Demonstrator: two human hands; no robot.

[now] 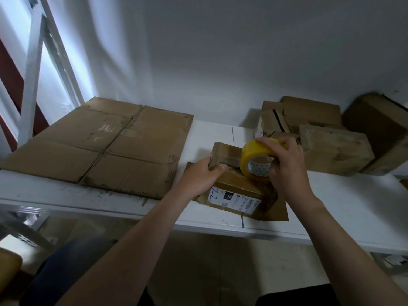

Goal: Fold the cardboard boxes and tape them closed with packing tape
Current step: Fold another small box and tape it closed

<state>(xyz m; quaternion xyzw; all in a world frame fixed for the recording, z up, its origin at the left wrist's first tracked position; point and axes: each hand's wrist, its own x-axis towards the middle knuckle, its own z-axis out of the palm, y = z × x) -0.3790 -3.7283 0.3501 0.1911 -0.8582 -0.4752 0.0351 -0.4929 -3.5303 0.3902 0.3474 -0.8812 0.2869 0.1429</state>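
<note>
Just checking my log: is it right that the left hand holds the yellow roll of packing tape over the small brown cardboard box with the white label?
No: in the head view, the right hand holds the yellow roll of packing tape over the small brown cardboard box with the white label; the left hand grips that box's flap.

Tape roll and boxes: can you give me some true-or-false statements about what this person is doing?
1. The right hand holds the yellow tape roll. True.
2. The flattened cardboard lies left of the small box. True.
3. The left hand lies flat on the flattened cardboard. False: it grips the small box.
4. The small box has no label. False: a white label is on its near side.
</note>
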